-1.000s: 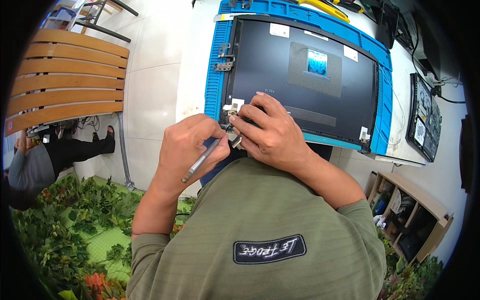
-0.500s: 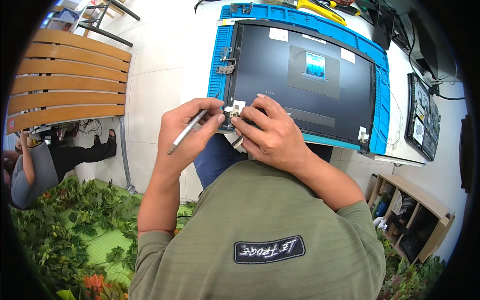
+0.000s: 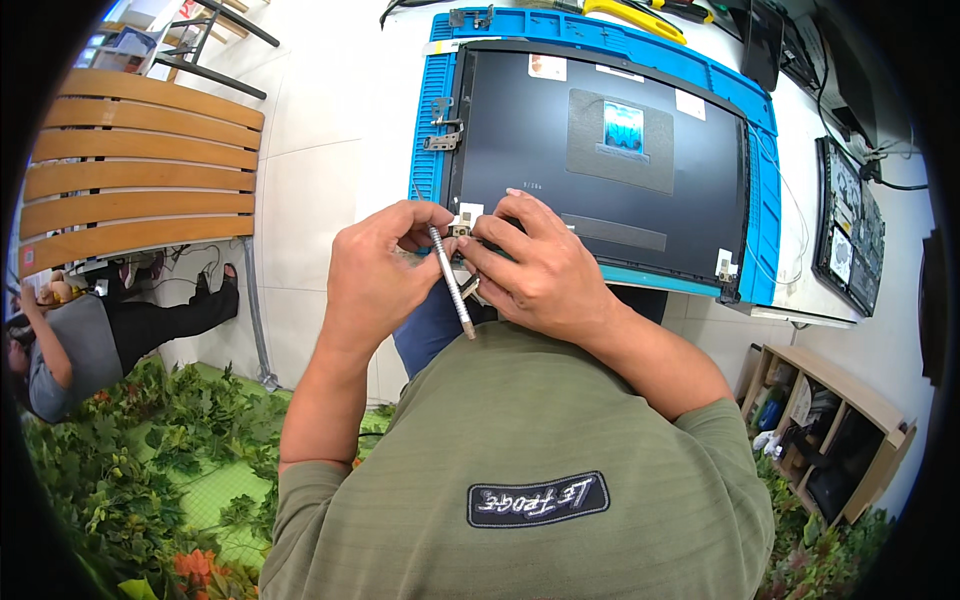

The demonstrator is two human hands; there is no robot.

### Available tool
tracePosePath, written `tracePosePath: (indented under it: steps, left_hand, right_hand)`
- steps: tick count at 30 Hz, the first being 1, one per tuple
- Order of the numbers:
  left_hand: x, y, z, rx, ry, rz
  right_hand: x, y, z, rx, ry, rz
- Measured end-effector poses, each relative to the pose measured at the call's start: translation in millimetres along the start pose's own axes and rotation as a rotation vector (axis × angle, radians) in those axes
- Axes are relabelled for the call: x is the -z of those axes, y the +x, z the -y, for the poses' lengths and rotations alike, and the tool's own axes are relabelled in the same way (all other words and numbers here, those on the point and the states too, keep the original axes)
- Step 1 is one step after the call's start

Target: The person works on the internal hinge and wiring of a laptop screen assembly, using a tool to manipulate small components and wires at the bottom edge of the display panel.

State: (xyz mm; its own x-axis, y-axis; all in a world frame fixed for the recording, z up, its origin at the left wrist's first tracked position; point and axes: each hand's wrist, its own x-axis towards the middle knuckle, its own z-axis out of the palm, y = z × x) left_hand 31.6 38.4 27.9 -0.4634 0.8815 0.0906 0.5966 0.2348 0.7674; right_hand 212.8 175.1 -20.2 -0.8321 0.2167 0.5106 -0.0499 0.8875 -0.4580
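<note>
Swung round since half a second earlier, the slim ribbed metal hand tool [image 3: 453,285] now had its thick end slanting down toward the right, where it had pointed down to the left; the left hand [image 3: 378,260] had come in closer to its partner. Well to the left of the hands stood a slatted wooden bench [image 3: 140,155], with a co-worker in a grey top [image 3: 85,335] below it in view. Just beyond the left hand, two metal hinge pieces [image 3: 442,137] sat along the near-left side of the laptop display lid [image 3: 520,130]. That hand grasped the tool, its thumb and fingers bent beside a small metal bracket [image 3: 461,230] at the lid's corner between the two hands. The right hand [image 3: 540,262] had its fingers bent, tips at the same bracket; whether they pinched it could not be told. A small dark piece [image 3: 468,284] showed under those fingers. The lid lay beyond both hands on a blue work mat [image 3: 765,200], a yellow-handled tool [image 3: 635,18] past its far edge. Well to the right of the right hand were an opened laptop base [image 3: 845,240] and, lower, a wooden shelf unit [image 3: 825,425].
</note>
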Motion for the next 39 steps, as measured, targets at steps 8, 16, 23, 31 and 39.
tracePosePath:
  steps: [8,16,23,31,39]
  left_hand:
    - [2,1,0,0.014,-0.019,0.025]
    - [-5,2,7,0.026,-0.047,0.008]
    - [-20,-6,15,-0.146,0.073,-0.135]
    - [-22,-3,17,-0.170,0.096,-0.179]
    - [10,16,47,0.113,-0.325,-0.272]
  right_hand:
    - [-1,-1,0,-0.001,-0.001,-0.007]
    - [1,0,-1,0.024,-0.001,0.010]
    - [1,0,0,0.032,-0.044,0.033]
    - [0,0,-1,0.104,-0.077,0.030]
    - [0,-2,0,0.023,-0.042,0.043]
